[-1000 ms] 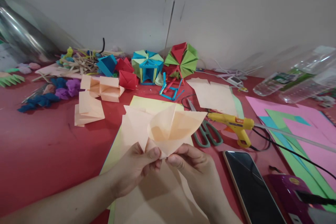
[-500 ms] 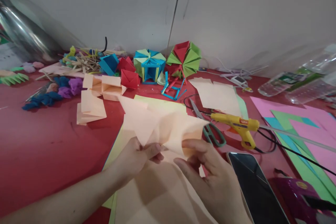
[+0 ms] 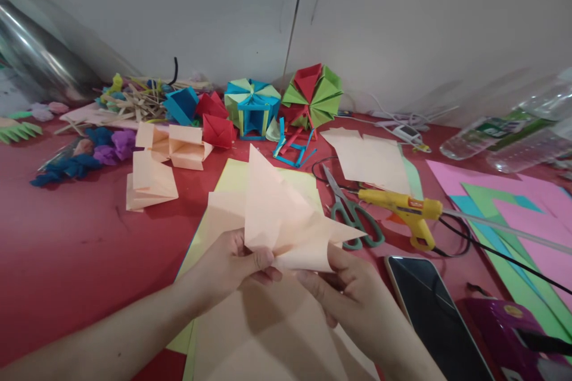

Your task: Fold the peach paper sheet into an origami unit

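L hand (image 3: 232, 263), R hand (image 3: 353, 286) — both holding folded peach ppr (image 3: 286, 220).

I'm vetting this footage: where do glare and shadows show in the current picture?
Head view: bright glare streaks the shiny silver metal object; also in the head view, dark shadows cross the flat peach paper sheet beneath the hand-held folded peach paper.

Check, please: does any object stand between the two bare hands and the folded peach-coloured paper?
Nothing visible does: the left hand and the right hand both touch the folded peach-coloured paper directly. The green-handled metal scissors lie beyond its right corner, not in between.
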Motion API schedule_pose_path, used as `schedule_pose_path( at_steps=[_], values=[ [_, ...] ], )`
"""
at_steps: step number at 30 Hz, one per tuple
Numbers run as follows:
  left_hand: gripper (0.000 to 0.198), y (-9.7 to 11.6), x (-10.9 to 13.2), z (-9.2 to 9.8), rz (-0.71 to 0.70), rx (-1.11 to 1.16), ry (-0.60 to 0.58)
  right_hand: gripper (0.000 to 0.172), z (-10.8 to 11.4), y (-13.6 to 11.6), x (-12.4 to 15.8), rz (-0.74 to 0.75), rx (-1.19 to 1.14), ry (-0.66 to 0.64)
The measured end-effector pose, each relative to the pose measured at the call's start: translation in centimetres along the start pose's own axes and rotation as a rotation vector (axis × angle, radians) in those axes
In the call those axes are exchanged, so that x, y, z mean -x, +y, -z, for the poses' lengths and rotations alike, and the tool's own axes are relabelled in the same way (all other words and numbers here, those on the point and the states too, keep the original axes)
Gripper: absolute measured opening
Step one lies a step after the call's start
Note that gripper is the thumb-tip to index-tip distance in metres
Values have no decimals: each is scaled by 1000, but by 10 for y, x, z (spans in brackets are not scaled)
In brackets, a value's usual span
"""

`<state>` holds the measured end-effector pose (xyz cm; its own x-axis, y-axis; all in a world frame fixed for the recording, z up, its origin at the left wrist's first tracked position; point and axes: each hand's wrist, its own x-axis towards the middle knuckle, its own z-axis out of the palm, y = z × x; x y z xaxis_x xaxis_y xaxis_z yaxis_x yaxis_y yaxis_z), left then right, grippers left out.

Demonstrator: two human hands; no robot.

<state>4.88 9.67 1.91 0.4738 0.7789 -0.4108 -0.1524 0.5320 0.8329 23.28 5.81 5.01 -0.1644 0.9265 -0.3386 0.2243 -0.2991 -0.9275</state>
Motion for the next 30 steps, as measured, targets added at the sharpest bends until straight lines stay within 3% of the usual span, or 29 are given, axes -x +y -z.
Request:
schedule_pose_path(
  at_steps=[12,19,25,30],
  values=[
    [26,3,1,-4,-10,105,34,22,-3,-2,0,28,-58,-26],
    [23,0,-1,-4,-73,161,93,16,-4,-1,3,272,225,370],
    [26,-3,1,-5,-96,83,27,18,-10,-6,5,311,280,443],
    [33,0,6,-8,-131,-20,-4,5,-7,-5,3,523,495,460]
  ],
)
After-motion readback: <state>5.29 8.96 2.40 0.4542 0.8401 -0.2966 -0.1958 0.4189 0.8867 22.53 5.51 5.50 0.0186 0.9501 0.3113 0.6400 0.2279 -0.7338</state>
